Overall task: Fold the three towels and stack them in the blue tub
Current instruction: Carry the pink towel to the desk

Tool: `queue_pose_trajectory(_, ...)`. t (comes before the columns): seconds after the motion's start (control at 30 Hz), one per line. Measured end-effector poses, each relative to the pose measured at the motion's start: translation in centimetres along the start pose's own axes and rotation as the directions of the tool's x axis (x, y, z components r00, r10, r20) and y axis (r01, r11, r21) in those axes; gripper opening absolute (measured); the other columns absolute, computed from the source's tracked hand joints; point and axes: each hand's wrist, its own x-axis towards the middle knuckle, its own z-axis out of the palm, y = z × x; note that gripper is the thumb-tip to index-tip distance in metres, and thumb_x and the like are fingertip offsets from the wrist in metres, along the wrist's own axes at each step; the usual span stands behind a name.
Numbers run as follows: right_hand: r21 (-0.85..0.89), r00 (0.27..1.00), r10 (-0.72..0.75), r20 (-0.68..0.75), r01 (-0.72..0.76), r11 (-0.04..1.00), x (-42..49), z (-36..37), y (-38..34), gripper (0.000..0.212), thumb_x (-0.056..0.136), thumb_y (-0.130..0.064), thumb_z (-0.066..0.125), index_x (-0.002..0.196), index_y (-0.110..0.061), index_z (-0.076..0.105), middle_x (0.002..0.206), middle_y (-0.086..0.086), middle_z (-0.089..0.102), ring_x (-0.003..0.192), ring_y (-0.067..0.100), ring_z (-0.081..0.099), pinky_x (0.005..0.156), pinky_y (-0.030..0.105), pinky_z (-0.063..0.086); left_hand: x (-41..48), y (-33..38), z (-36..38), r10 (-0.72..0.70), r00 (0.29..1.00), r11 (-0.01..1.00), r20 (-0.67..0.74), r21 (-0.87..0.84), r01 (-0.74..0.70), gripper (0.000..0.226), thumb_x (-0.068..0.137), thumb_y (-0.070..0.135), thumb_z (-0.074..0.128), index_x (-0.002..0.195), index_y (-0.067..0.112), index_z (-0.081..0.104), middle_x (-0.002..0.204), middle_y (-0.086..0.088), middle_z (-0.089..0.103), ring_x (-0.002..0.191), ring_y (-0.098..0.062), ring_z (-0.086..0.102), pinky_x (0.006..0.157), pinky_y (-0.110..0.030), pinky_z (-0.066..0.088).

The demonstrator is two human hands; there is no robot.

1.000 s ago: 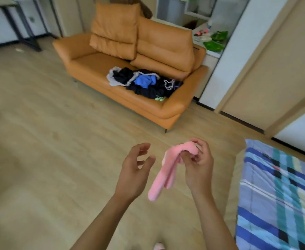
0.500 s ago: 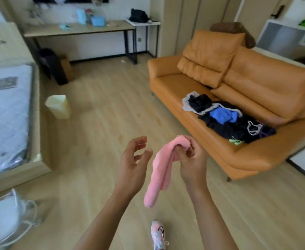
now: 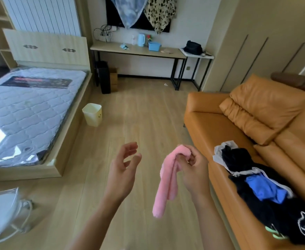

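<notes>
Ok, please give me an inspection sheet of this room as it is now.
Surface: wooden floor; no worktop near the hands.
Job's things: pink towel, hanging unfolded; blue tub on far desk; other towels not seen.
Clutter: dark clothes pile on orange sofa; cream bin.
Grippers: right hand pinches towel; left hand open, empty.
Cables: tangle on the wall above desk.
Surroundings: bare mattress.

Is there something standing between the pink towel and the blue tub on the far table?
Nothing visible blocks the way. The right hand holds the pink towel over open wooden floor, which runs clear to the table carrying the blue tub.
</notes>
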Motion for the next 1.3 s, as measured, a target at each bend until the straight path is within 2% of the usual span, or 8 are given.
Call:
queue_pose_trajectory(0.1,-0.007,1.000,0.008,0.023,-0.008,1.000,4.9,0.9,1.5,0.027,0.091,0.003,0.059,0.095,-0.020,0.071,0.091,-0.002,0.074,0.088,0.015,0.071,0.076,0.027,0.052,4.6,-1.1,1.7,-0.003,1.000,1.000,-0.005,-0.005,0.003,0.024,0.098,0.021,0.057,0.120,0.028,0.061,0.121,0.017,0.064,0.116,-0.001,0.059,0.091,-0.022,0.047)
queue_pose_trajectory(0.37,-0.006,1.000,-0.005,0.026,0.005,1.000,21.8,4.0,5.2,0.029,0.091,0.006,0.059,0.095,-0.020,0.071,0.089,-0.002,0.074,0.087,0.015,0.070,0.076,0.028,0.052,21.9,-4.6,6.5,-0.014,1.000,0.999,-0.006,-0.041,0.014,0.023,0.098,0.020,0.056,0.120,0.026,0.061,0.121,0.014,0.065,0.115,-0.001,0.059,0.088,-0.020,0.048)
queue_pose_trajectory(0.6,0.034,1.000,-0.005,-0.002,0.005,0.999,35.0,6.3,6.7,0.027,0.091,0.007,0.061,0.102,-0.016,0.071,0.093,-0.007,0.075,0.090,0.008,0.070,0.078,0.018,0.051,35.8,-4.6,9.8,0.005,1.000,1.000,0.030,-0.011,-0.004,0.024,0.099,0.019,0.056,0.121,0.024,0.061,0.121,0.014,0.066,0.115,0.001,0.059,0.092,-0.020,0.047)
queue_pose_trajectory(0.8,0.069,1.000,-0.003,-0.012,0.004,0.998,46.8,9.2,9.7,0.024,0.083,-0.012,0.059,0.102,-0.018,0.072,0.096,-0.005,0.076,0.095,0.012,0.070,0.081,0.021,0.050,46.9,-6.5,12.8,0.008,0.999,1.000,0.040,0.016,-0.009,0.024,0.097,0.025,0.057,0.121,0.024,0.062,0.120,0.014,0.066,0.116,0.000,0.059,0.092,-0.022,0.048)
queue_pose_trajectory(1.0,0.078,1.000,-0.021,0.021,0.019,0.997,60.4,11.7,13.1,0.025,0.083,-0.012,0.060,0.103,-0.021,0.072,0.098,-0.004,0.076,0.095,0.015,0.071,0.082,0.030,0.054,59.6,-8.7,17.3,0.019,1.000,1.000,0.022,0.005,-0.019,0.033,0.090,0.034,0.056,0.121,0.026,0.062,0.120,0.012,0.067,0.117,-0.002,0.060,0.095,-0.028,0.050)
queue_pose_trajectory(1.17,0.080,0.998,-0.039,0.041,0.035,0.996,73.1,13.2,14.2,0.026,0.087,-0.002,0.061,0.101,-0.021,0.072,0.095,-0.004,0.075,0.091,0.013,0.070,0.079,0.027,0.052,70.8,-8.8,20.2,0.049,0.999,0.998,-0.011,0.036,-0.048,0.025,0.098,0.023,0.058,0.122,0.026,0.061,0.120,0.013,0.067,0.117,-0.001,0.059,0.095,-0.028,0.049)
queue_pose_trajectory(1.3,0.051,0.996,-0.044,0.076,0.040,0.998,82.6,15.4,14.6,0.028,0.090,0.001,0.059,0.102,-0.020,0.072,0.095,-0.006,0.075,0.094,0.013,0.071,0.081,0.032,0.055,79.5,-9.0,21.5,0.064,0.996,0.997,-0.066,0.038,-0.061,0.026,0.098,0.017,0.057,0.123,0.025,0.061,0.120,0.012,0.067,0.117,-0.001,0.059,0.092,-0.023,0.047)
